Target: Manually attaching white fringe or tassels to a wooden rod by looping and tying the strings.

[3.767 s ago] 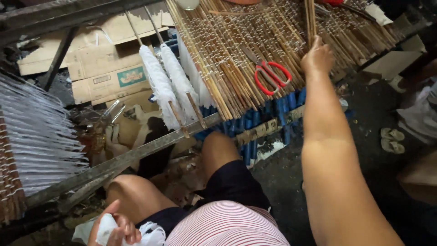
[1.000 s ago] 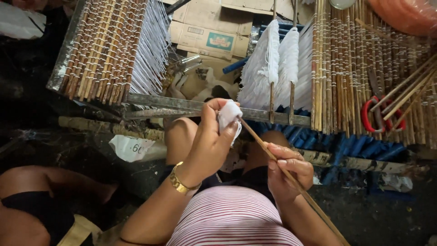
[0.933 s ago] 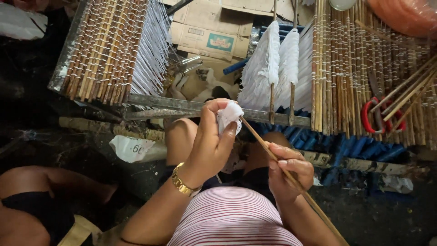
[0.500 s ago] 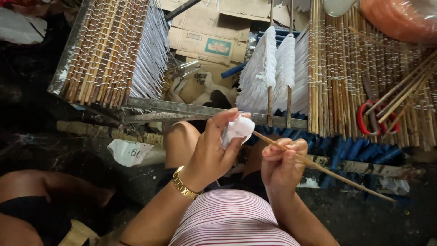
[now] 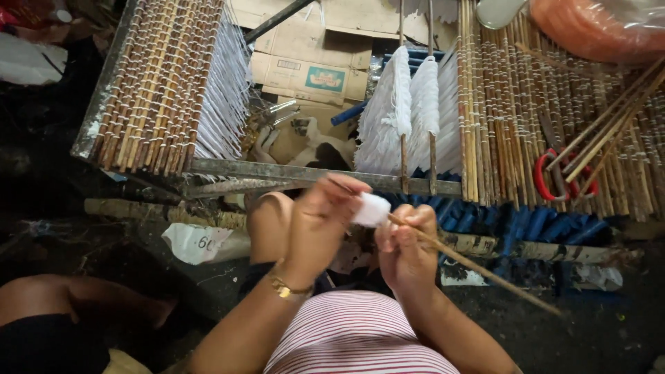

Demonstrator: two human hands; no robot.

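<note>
Fingers (image 5: 332, 208) of the left hand (image 5: 320, 225) are pinched on a white tuft (image 5: 372, 208) at the tip of a bamboo stick (image 5: 478, 266). That stick is gripped by the right hand (image 5: 407, 251), above the lap, before a metal rail (image 5: 305, 173).

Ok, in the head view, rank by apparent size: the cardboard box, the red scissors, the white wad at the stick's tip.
1. cardboard box
2. red scissors
3. white wad, though nearer the camera, so its real size is unsure.

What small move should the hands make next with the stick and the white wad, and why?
Probably the right hand should twirl the thin stick a little while the left hand keeps pinching the white wad. The wad sits at the stick's tip, between both hands, and looks bunched rather than wound tight.
</note>
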